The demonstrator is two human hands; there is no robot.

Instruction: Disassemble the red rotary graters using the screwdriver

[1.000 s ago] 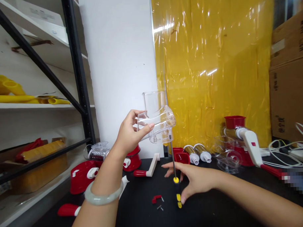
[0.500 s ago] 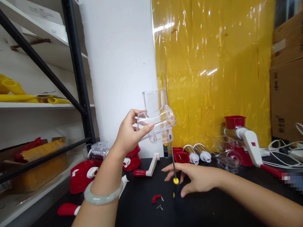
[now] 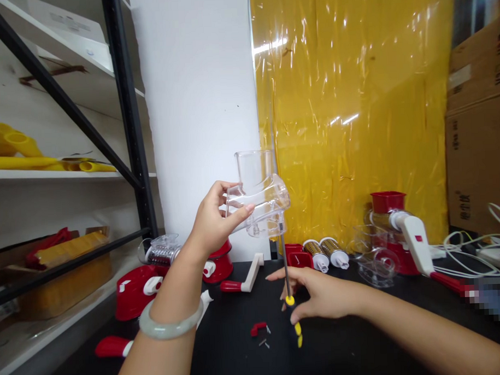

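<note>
My left hand [image 3: 216, 219] is closed around the side of a clear plastic grater housing [image 3: 256, 193], holding it above the table with its feed chute upward. A screwdriver [image 3: 287, 268] points up below it. The shaft tip meets the underside of the housing near its right end. My right hand [image 3: 319, 294] is at the black and yellow screwdriver handle, thumb against its front and fingers curled behind, partly hidden. On the table below lie a small red part [image 3: 258, 328] and several small metal pieces [image 3: 263, 343].
A crank handle [image 3: 248, 275] lies behind my hands, near two drum graters [image 3: 318, 255]. To the left is a red base [image 3: 134, 290]. An assembled grater [image 3: 393, 226] stands at right, beside clear parts [image 3: 376, 265] and white cables [image 3: 461, 256]. Shelving [image 3: 128, 104] borders the left.
The screwdriver handle has tilted, its lower end shifting right and toward me. My right thumb and fingers have drawn in on it. My left hand and the housing stay nearly still.
</note>
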